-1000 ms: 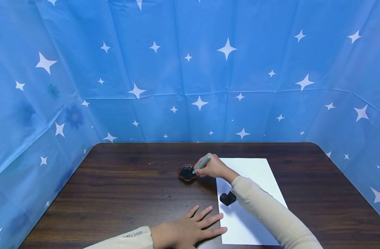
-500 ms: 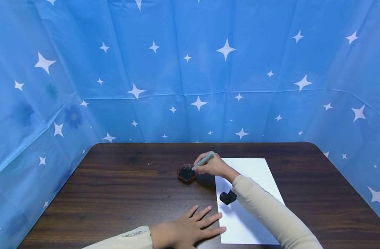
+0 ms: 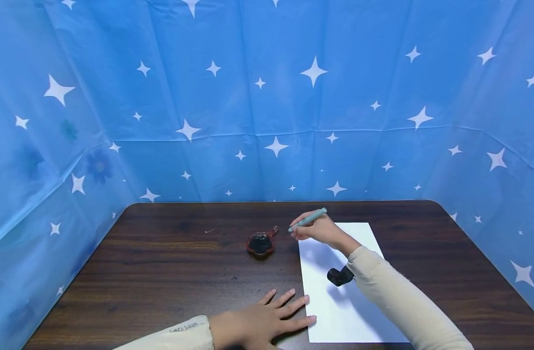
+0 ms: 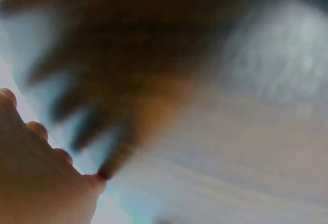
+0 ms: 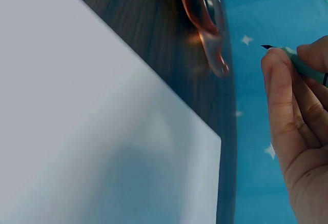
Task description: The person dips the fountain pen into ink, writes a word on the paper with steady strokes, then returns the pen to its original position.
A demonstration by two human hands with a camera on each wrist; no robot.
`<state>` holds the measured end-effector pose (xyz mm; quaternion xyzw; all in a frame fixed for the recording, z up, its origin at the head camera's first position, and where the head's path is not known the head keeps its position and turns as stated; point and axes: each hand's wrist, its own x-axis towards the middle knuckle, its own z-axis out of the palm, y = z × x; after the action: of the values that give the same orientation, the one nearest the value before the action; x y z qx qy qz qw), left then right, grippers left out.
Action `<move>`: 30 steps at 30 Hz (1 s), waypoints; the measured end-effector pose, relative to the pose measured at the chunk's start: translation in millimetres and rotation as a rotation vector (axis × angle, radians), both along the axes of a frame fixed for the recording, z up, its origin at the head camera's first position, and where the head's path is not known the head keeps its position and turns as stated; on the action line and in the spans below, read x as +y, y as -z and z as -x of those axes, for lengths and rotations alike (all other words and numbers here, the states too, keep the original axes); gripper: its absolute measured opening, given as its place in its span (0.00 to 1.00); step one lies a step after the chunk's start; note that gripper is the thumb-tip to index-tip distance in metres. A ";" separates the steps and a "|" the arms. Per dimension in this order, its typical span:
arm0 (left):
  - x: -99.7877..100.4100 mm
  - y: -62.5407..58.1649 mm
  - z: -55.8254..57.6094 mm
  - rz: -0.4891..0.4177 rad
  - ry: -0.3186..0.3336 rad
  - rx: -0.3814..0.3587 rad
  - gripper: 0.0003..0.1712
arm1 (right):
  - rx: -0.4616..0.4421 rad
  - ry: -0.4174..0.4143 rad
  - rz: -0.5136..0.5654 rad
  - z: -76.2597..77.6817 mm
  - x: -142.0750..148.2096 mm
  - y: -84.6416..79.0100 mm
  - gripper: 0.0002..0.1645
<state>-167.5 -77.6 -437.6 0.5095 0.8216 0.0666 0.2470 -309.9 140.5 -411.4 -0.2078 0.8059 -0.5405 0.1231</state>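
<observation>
My right hand (image 3: 322, 230) pinches a teal pen (image 3: 311, 218) between thumb and fingers above the paper's far left corner. Its dark pointed tip shows in the right wrist view, where the pen (image 5: 306, 69) sticks out past the fingertips. To the left of that hand is a small clear reddish dish (image 3: 273, 231) with a handle, holding black liquid; the tip is apart from it. My left hand (image 3: 262, 323) lies on the table with fingers spread, its fingertips at the left edge of a white sheet of paper (image 3: 328, 316). The left wrist view is mostly blurred.
The dark wooden table (image 3: 162, 272) ends at a blue curtain (image 3: 232, 107) printed with white stars. A black wrist-worn device (image 3: 339, 276) hangs under my right forearm, over the sheet. Small dark specks dot the table near the dish.
My right hand has lifted the pen away from the dish and moved right, over the paper's top left corner. The dish's handle is now uncovered. My left hand stays put.
</observation>
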 end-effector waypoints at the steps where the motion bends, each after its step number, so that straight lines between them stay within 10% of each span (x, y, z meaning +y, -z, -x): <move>1: 0.6 -0.2 0.9 -0.009 -0.008 -0.001 0.43 | 0.007 0.005 -0.005 -0.3 5.3 -0.2 0.11; 18: 43.5 -1.7 20.6 0.052 -0.151 0.192 0.40 | -0.009 0.156 -0.020 -12.9 74.3 -0.8 0.13; 30: 52.8 12.5 31.5 0.046 -0.171 0.118 0.39 | -0.021 0.159 -0.033 -24.0 109.4 13.0 0.15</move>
<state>-199.0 -24.9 -450.1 0.4349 0.8764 0.0384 0.2031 -285.9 250.0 -424.5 -0.1354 0.8274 -0.5374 0.0915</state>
